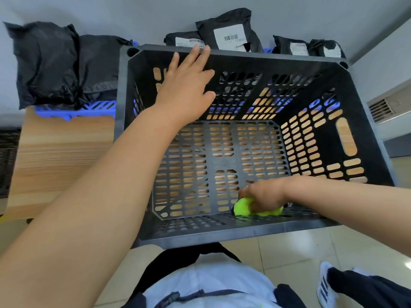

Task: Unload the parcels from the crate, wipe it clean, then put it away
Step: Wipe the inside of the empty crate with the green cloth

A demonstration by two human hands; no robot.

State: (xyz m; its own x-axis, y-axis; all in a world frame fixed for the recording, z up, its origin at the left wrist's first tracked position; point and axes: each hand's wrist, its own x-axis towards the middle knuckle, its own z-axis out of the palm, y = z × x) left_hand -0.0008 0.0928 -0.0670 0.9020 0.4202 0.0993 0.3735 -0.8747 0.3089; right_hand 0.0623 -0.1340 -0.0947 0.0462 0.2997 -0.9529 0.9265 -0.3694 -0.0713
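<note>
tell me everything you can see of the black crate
The black crate is a rectangular plastic box with slotted walls and floor, an oval handle hole in its right wall and no parcels inside. It stands upright on the wooden table. The left hand rests open on its far rim; the right hand presses a yellow-green cloth into its near bottom edge.

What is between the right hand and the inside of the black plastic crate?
A yellow-green cloth, which the right hand grips low inside the crate; head view.

The black slotted crate (266,57) stood upright, green cloth (243,206) inside at 5 o'clock. Black parcels (222,21) lay at 10 and 12 o'clock.
</note>
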